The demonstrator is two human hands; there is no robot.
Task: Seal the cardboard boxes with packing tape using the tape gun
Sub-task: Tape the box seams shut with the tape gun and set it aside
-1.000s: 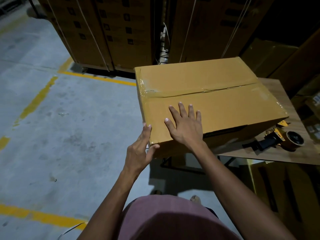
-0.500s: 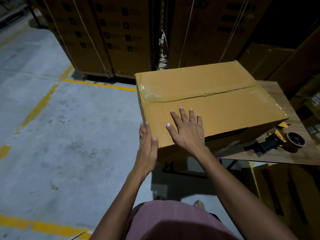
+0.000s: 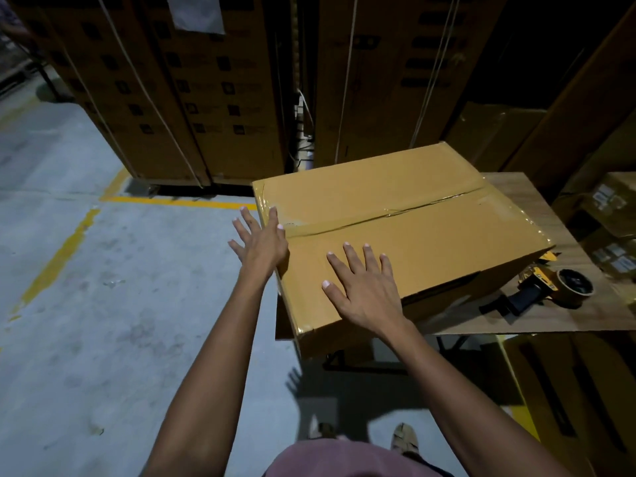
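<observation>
Head view: both hands (image 3: 364,290) flat, fingers spread, on box (image 3: 430,242).

wooden table (image 3: 550,318) at right | stacked cartons (image 3: 206,98) stood behind | yellow floor lines (image 3: 179,202) crossed grey concrete floor (image 3: 103,304)

My left hand (image 3: 260,242) lies flat against the box's (image 3: 406,228) left end, and beyond it there is only open concrete floor (image 3: 103,287), so I can swing out that way freely. My right hand (image 3: 361,287) is spread on the lid, with bare cardboard ahead of it up to the taped seam (image 3: 389,212). To the right, the tape gun (image 3: 543,287) lies on the table (image 3: 550,318) just beside the box's near right corner; a strip of bare tabletop runs in front of it. Behind the box, stacked cartons (image 3: 206,98) wall off the far side.
</observation>
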